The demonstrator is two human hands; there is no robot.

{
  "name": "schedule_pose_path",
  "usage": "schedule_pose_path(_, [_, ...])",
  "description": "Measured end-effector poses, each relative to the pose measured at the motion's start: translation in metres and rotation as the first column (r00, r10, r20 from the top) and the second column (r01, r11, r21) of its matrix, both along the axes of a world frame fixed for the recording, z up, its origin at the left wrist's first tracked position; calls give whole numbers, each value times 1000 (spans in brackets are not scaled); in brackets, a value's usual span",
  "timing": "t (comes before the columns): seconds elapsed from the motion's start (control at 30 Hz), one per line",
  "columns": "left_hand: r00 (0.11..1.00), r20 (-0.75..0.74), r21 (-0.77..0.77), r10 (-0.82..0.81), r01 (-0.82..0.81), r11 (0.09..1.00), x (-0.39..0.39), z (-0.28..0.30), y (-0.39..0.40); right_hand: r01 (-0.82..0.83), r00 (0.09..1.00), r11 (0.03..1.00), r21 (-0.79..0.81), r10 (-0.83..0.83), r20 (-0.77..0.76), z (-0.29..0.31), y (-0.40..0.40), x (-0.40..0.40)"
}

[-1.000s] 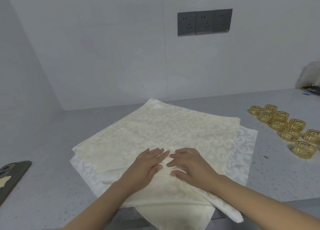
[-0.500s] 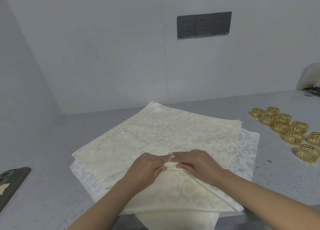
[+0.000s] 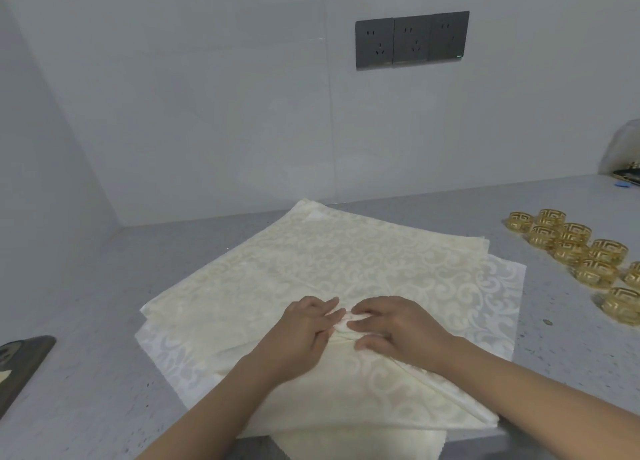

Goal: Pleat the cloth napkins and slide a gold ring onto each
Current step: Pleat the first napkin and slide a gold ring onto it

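In the head view, a stack of cream damask napkins (image 3: 346,262) is lying on the grey speckled countertop (image 3: 97,304), turned corner-on to the person, with its near corner hanging over the counter's front edge. The top napkin's near part is lying folded back over itself, making a narrow pleat ridge (image 3: 346,326) at the middle of the stack.

The left hand (image 3: 304,335) is resting palm down on the cloth, its fingers straight and close together, their tips touching the ridge from the left. The right hand (image 3: 394,328) is facing it from the right, fingers lightly bent and slightly spread, fingertips pressing on the same ridge. Whether either thumb is tucked under the fold I cannot tell. The two hands' fingertips are nearly meeting.

A cluster of gold rings (image 3: 575,252) with a cut-out key pattern is sitting on the countertop to the right, well apart from the napkins. A dark phone (image 3: 20,366) is lying at the left edge. Three dark wall sockets (image 3: 412,39) are showing on the tiled wall behind.
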State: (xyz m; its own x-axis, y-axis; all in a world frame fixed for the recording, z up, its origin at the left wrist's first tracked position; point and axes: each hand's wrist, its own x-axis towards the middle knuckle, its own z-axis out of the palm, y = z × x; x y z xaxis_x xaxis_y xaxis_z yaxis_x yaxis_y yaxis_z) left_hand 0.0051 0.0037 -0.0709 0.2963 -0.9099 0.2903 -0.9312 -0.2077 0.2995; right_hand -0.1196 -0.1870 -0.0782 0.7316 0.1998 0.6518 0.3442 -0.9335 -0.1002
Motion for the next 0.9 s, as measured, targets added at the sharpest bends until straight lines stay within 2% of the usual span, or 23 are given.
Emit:
schedule_pose_path(0.13, [998,66,94,-1,-6,996,2,1,-1,31,999,1000,-5,-31,21,-1,4,3])
schedule_pose_path(0.23, [999,38,75,18,-21,997,1,1,-5,48,999,998,26,-49,11,-1,6,3])
schedule_pose_path(0.37, [996,77,88,43,-50,995,-2,4,-7,65,998,996,60,-63,-27,2,10,2])
schedule_pose_path(0.5, [997,57,74,48,-52,996,-2,8,-9,80,991,994,74,-71,-116,5,10,0])
schedule_pose_path(0.63, [998,43,61,55,-57,996,-5,11,-10,126,975,972,201,-84,-205,4,10,3])
schedule_pose_path(0.73, [997,55,112,56,-62,992,-4,14,-11,162,971,951,263,-106,-217,2,11,3])
schedule_pose_path(0.8, [997,23,129,75,-77,989,-4,14,-12,173,970,945,277,-115,-214,1,11,2])
schedule_pose_path(0.9, [979,-163,36,121,-117,992,-6,11,-14,185,968,937,296,-122,-217,1,12,2])
